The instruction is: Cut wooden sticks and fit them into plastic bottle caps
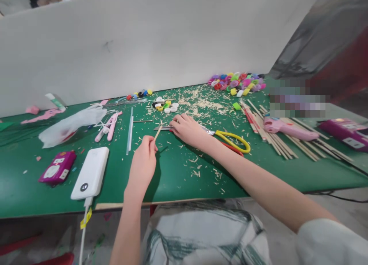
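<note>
Big white partition board [161,46] runs along the back. In front of it is a green bench [178,180], littered w/ wood shavings [201,104], thickest towards the back centre.

On the rt side lies a loose bundle of long wooden sticks [301,144], w/ a pink glue gun [287,129] lying across them and a purple power strip [347,134] just beyond. On the far left are a crumpled clear plastic bag [69,125], a white power bank [90,172] near the front edge w/ its cable hanging off, and a second purple power strip [57,167] just beside it. A clear glue stick [130,131] lies betw. the bag and the hands.

The yellow-handled scissors [232,139] lie mid-bench, handles pointing rt. The right hand [186,130] lies palm-down over the blades, touching them; can't tell if its grip is closed round them or just resting on top. The left hand [143,163] is raised a bit above the bench, nearer the front, its grip pinched shut on a short wooden stick [158,133]. The stick tilts up and away, its tip close to the scissor blades.

A heap of coloured bottle caps [237,82] sits at the back rt.
</note>
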Demonstrator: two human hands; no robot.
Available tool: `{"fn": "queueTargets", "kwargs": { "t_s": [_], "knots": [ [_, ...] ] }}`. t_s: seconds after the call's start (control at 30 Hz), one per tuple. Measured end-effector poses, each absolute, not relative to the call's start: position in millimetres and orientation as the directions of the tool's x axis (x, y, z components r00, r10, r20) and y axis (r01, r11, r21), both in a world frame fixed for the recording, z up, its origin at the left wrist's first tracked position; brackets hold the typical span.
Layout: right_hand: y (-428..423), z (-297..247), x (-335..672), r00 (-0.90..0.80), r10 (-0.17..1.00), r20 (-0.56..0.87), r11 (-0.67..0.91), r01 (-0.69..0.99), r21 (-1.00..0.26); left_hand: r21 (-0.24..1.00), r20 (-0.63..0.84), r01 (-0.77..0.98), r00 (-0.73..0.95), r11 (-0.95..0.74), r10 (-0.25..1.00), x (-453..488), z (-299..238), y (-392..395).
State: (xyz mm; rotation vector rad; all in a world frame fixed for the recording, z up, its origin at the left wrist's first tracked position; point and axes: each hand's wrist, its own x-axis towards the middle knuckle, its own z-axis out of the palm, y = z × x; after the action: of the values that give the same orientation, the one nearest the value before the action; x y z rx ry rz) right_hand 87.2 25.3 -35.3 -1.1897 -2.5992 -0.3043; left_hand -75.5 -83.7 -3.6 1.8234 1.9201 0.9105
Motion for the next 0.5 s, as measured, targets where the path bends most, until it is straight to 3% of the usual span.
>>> {"fn": "queueTargets", "kwargs": {
  "t_s": [0.2,0.37,0.43,0.5],
  "knots": [
    [38,-37,97,-0.602,0.747,0.281,0.628,0.779,-0.001,0.738,0.121,0.674,-0.125,-0.005,0.985,-74,2,-69],
    [40,-35,102,-0.582,0.735,0.349,0.655,0.742,-0.143,0.802,0.051,0.595,-0.160,0.055,0.986,-70,10,-59],
    [36,-29,102,-0.543,0.740,0.396,0.662,0.693,-0.287,0.816,0.021,0.573,-0.159,0.075,0.987,-67,12,-55],
    [29,-20,103,-0.500,0.772,0.393,0.635,0.567,-0.525,0.814,0.017,0.577,-0.142,0.069,0.990,-63,13,-52]
  ]
}}
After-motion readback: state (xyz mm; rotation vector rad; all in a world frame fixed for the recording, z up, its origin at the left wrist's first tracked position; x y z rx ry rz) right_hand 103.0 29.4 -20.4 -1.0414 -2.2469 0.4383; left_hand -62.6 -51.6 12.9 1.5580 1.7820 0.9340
